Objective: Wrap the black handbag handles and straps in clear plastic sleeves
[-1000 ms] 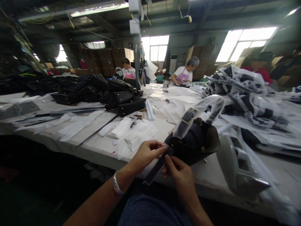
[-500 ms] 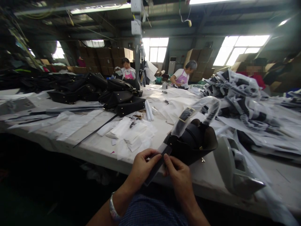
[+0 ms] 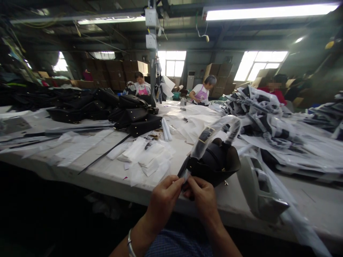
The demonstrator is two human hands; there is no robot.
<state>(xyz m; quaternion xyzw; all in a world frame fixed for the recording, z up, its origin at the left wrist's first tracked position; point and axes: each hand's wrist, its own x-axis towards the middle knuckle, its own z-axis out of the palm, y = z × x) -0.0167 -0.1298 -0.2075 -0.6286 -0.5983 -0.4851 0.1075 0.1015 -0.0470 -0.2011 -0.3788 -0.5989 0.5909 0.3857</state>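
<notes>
Nearest, the left hand (image 3: 164, 194) and the right hand (image 3: 203, 198) meet fingertip to fingertip, each pinching a narrow dark strip (image 3: 185, 176) with a shiny, clear film on it. A silver bangle (image 3: 130, 243) circles the left wrist. The black bag (image 3: 207, 168) sits open at the top on the counter (image 3: 125, 180), just beyond the right hand, its side close to the fingertips; its arched handle (image 3: 199, 145), wrapped in clear plastic and showing a gold-coloured buckle, rises above it. To the right of the right hand, a grey tape dispenser (image 3: 250, 182) stands at the counter's near edge. Past the left hand and to its left lie loose white sheets (image 3: 148, 160), with a thin black strap (image 3: 107, 159) farther left. Beyond those sheets is a pile of black bags (image 3: 143, 123). Well beyond the right hand, to its right, plastic-wrapped items (image 3: 265, 125) are heaped. Farthest, a person in a pink apron (image 3: 202, 94) leans over the counter's far side.
</notes>
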